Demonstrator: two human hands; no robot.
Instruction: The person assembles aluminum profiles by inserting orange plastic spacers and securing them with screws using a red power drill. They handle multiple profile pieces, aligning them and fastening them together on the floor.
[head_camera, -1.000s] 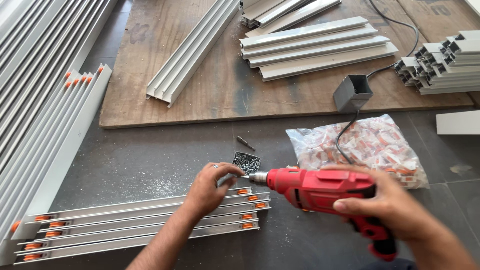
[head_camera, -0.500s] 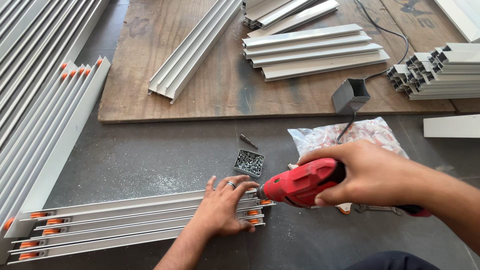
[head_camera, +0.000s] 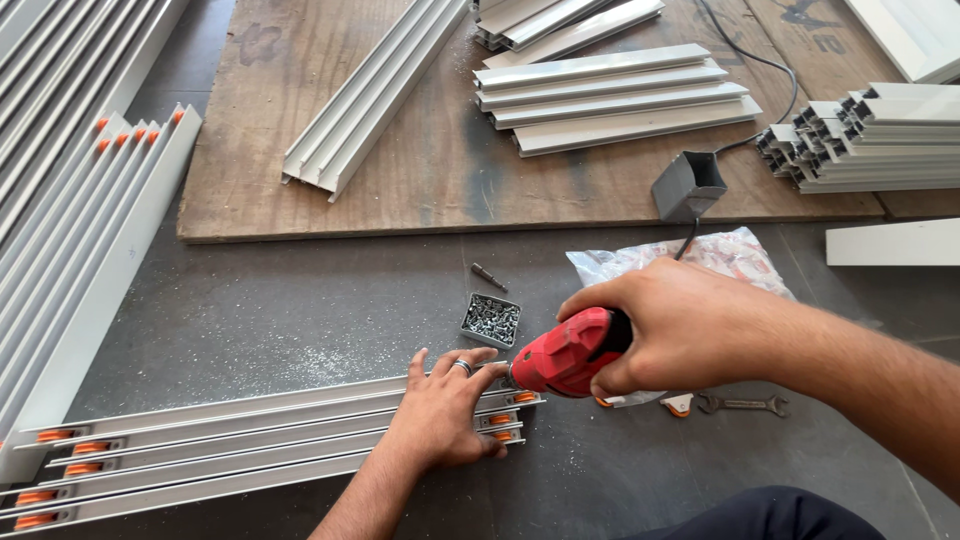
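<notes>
- Since the earlier pictures my right hand (head_camera: 690, 325) has swung over the top of the red power drill (head_camera: 568, 352) and tipped it nose-down; a second ago it lay nearly level in a pistol grip, now it angles down and left toward the track end.
- My left hand (head_camera: 440, 415) has gone from cupping something at its fingertips to lying flat, palm down, on the near end of the grey aluminium track (head_camera: 230, 445); to me that reads as pinning the piece for driving a screw, with the positioning step behind me.
- The track lies along the dark floor (head_camera: 300, 300) in front of me, running off to the left; its orange rollers (head_camera: 505, 420) show at both ends, the nearer ones just beside my left fingers (head_camera: 470, 375).
- Right fingers are clenched around the drill body; left fingers are spread and released, grasping nothing, only pressing.
- The drill tip sits just beside the left index finger, hidden at the contact point, so I cannot tell whether it is seated on a screw.
- The small tray of screws (head_camera: 491, 319) stays just behind the drill, with a loose bit (head_camera: 488, 276) beyond it and a spanner (head_camera: 745, 404) to the right under my forearm.
</notes>
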